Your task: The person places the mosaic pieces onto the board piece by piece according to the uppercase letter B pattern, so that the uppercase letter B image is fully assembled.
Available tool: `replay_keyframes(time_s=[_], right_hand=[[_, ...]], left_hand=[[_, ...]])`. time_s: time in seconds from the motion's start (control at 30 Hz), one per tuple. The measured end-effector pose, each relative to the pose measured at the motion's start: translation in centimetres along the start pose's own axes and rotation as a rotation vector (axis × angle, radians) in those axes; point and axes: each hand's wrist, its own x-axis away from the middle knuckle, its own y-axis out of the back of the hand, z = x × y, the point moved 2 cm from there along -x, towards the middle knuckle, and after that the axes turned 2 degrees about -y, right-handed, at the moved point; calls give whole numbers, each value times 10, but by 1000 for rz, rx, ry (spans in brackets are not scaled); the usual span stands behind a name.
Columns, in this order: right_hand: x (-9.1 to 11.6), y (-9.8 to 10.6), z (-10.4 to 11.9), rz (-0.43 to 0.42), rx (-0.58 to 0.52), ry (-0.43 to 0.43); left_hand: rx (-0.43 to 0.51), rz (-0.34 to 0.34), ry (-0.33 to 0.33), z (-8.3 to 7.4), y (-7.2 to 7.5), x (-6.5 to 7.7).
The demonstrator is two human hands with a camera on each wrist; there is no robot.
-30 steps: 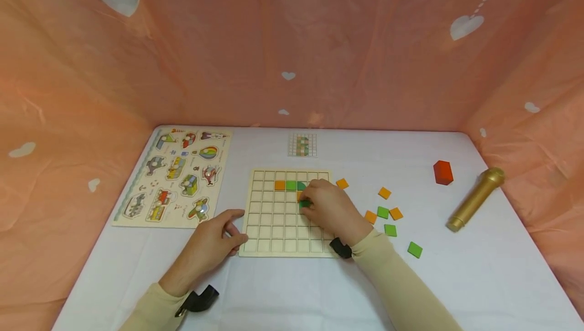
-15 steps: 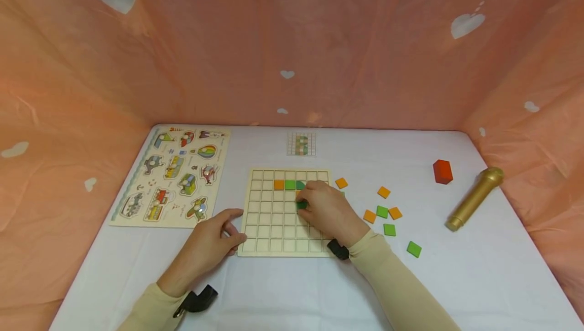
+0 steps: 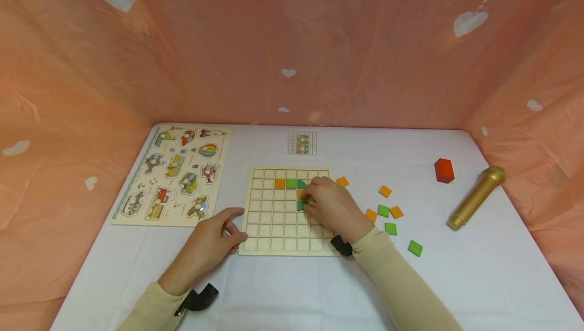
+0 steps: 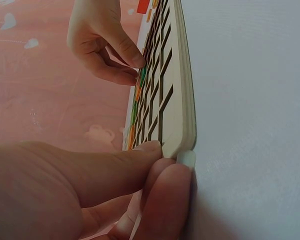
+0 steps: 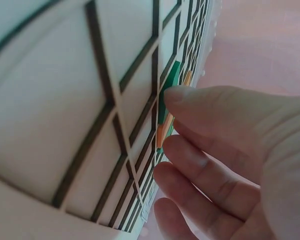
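Note:
In the head view, a wooden grid board (image 3: 277,231) lies mid-table. My left hand (image 3: 212,238) rests at its left edge, thumb and forefinger apart; up close, the fingertips (image 4: 151,147) touch the board's corner. My right hand (image 3: 336,209) is over the board. Its thumb touches a dark green tile with a slanted side (image 5: 171,85), which sits in a cell; the bent fingers are beside it. Above that tile is an orange tile (image 3: 300,194), partly covered by the fingertips. Another dark green tile (image 3: 301,184), a light green tile (image 3: 291,183) and an orange tile (image 3: 280,183) form a row.
Several loose orange and green tiles (image 3: 384,211) lie right of the board. A small pattern card (image 3: 302,143) is behind it. A picture puzzle board (image 3: 175,179) lies at the left. At the right are a red block (image 3: 444,170) and a gold cylinder (image 3: 476,197).
My right fingers have shifted slightly off the dark green tile, so more of it and the orange tile above show. My left hand has stayed at the board's edge.

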Motion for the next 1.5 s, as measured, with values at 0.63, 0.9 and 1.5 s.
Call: replay_keyframes(time_s=[0.63,0.9,1.5], right_hand=[[-1,-1,0,8,-9,3],[-1,6,-7,8,-44,-28],[78,55,-97,-27,-8,-238]], left_hand=[[31,11,7,4,-1,-2],[53,8,4,5,-1,-2],[106,11,14,7,0,-2]])
